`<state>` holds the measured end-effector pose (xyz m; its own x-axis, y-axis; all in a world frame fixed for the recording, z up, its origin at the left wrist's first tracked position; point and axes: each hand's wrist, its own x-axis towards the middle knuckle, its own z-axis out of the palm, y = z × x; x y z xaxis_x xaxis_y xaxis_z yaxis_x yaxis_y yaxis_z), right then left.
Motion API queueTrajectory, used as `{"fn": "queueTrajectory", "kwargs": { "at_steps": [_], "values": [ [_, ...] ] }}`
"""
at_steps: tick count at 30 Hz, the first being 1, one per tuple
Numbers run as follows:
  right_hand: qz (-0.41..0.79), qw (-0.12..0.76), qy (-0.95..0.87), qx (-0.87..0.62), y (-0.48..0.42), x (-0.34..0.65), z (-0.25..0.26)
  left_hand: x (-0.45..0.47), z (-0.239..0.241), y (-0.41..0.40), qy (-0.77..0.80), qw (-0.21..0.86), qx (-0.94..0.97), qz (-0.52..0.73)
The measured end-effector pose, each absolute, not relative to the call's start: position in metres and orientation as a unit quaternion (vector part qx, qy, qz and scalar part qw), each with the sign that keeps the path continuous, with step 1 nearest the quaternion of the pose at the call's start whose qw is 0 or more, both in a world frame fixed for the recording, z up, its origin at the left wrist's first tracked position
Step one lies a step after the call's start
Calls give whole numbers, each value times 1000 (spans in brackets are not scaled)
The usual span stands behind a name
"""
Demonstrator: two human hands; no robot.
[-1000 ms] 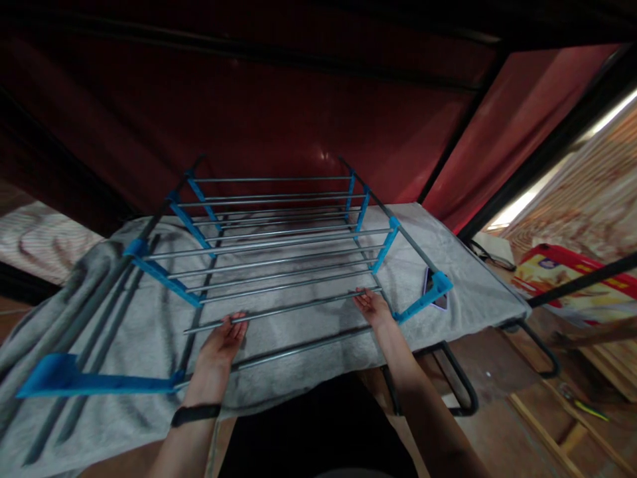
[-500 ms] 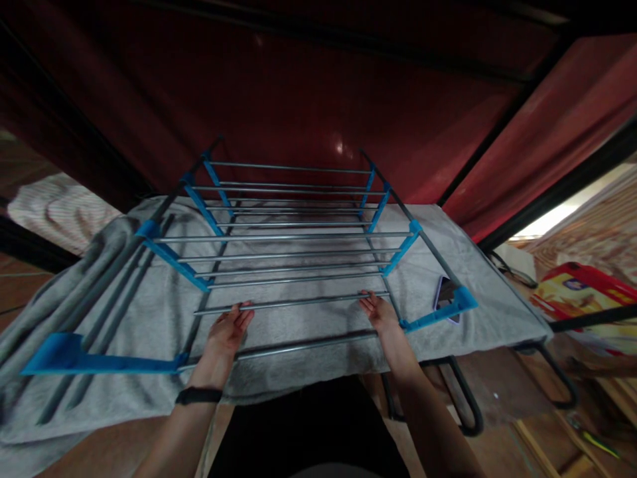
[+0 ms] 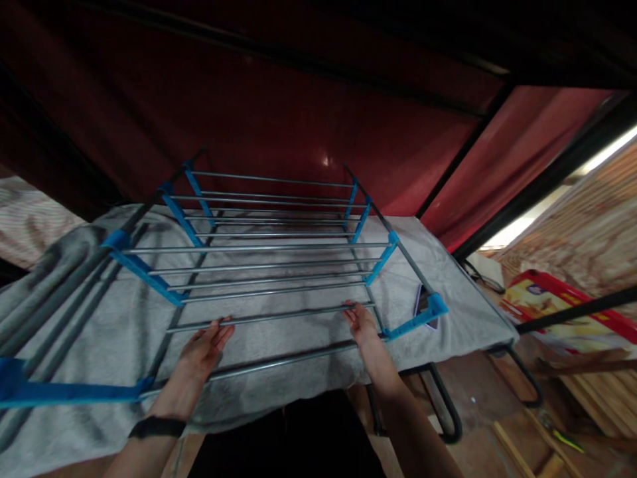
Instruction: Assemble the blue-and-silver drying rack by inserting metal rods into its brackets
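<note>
View from the head camera, looking forward and down over a metal drying rack [image 3: 269, 252] with grey rails and blue plastic brackets, standing above a grey towel [image 3: 114, 318] spread on a flat surface. The left hand [image 3: 202, 352] and the right hand [image 3: 361, 324] reach forward to one loose-looking grey rod [image 3: 271, 317] that runs crosswise, the nearest but one of the rails. The left hand lies palm up beneath the rod's left part, fingers [image 3: 221, 330] extended and only slightly curled, touching the rod from below rather than closed around it; a black wristband [image 3: 156, 426] circles that wrist. The right hand meets the rod near its right end, just beside a blue corner bracket [image 3: 415, 318]; its fingers are laid along the rod, loosely spread, and whether the thumb wraps under cannot be told in the dim light. The rod thus spans the gap between the two hands, resting on the fingertips of each, with its left end projecting past the left hand towards a dark side bar. A second rod [image 3: 279, 362] lies nearer the body, passing under both wrists. A small phone-like object [image 3: 423, 304] lies on the towel just behind the right bracket. Behind the rack hangs a dark red curtain [image 3: 298, 99]; at right a red and yellow box [image 3: 562, 312] sits on the floor
</note>
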<state>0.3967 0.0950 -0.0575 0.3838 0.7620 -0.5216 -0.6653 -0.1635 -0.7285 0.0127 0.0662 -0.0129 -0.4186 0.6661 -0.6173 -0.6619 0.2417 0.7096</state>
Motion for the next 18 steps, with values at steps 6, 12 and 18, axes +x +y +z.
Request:
{"fn": "queueTrajectory", "kwargs": {
  "at_steps": [6,12,18],
  "values": [
    [555,636,-57,-532,100,399,-58,13,-15,69,566,563,2,603],
    [555,644,-60,-523,97,396,-55,10,-15,68,567,569,8,595],
    [544,647,-61,-530,96,389,-54,12,-11,62,547,583,3,600]
  ]
}}
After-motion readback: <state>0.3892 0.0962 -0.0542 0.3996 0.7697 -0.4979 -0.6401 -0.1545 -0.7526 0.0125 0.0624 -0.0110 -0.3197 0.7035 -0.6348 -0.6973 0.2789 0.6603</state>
